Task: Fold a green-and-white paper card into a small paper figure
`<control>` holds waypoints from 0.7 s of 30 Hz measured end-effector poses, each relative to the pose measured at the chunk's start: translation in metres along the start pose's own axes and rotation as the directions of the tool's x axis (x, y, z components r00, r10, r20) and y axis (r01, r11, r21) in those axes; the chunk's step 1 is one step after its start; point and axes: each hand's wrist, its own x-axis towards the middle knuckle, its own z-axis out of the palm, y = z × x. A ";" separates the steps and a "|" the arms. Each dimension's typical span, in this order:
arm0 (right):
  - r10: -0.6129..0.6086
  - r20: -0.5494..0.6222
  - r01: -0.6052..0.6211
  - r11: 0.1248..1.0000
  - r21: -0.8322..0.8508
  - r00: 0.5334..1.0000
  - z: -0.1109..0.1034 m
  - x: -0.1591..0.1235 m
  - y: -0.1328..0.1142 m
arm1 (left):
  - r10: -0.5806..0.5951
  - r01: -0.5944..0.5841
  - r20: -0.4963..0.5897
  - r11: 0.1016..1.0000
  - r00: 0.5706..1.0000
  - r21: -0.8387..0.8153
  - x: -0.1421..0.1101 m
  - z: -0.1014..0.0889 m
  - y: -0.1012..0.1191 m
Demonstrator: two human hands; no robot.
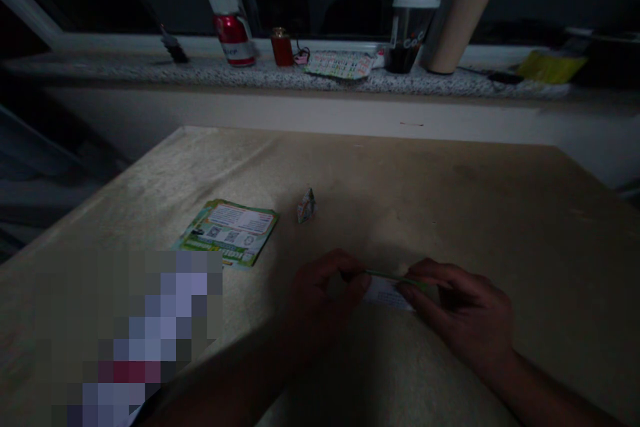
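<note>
Above the near middle of the table, both my hands pinch a small folded piece of printed paper (387,292), white with a green edge along its top. My left hand (327,290) has its thumb and forefinger closed on the paper's left end. The right end sits between the thumb and fingers of my right hand (463,310). Farther off, beyond my left hand, a small folded paper piece (307,207) stands on the table. A green and white printed leaflet or stack of leaflets (227,230) lies flat to its left.
The wooden-looking table (500,213) meets a wall below a speckled sill (200,73). On that sill are a red can (234,40), a red lighter-like object (282,48), a lidded cup with a straw (407,30) and a cardboard tube (465,10). A pixelated patch covers the lower left.
</note>
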 end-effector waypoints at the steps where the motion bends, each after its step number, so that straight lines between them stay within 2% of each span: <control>1: 0.001 -0.004 -0.001 1.000 0.001 1.000 0.000 0.000 0.000 | 0.001 -0.001 0.000 1.000 1.000 -0.004 0.000 0.000 0.000; 6: -0.013 0.007 0.013 1.000 0.002 1.000 0.000 0.002 -0.003 | -0.002 0.002 -0.034 1.000 0.999 -0.014 0.001 0.001 0.000; 21: 0.002 0.001 -0.002 1.000 0.008 1.000 0.000 0.000 -0.001 | -0.028 0.027 -0.021 0.999 0.999 -0.021 0.002 0.000 0.003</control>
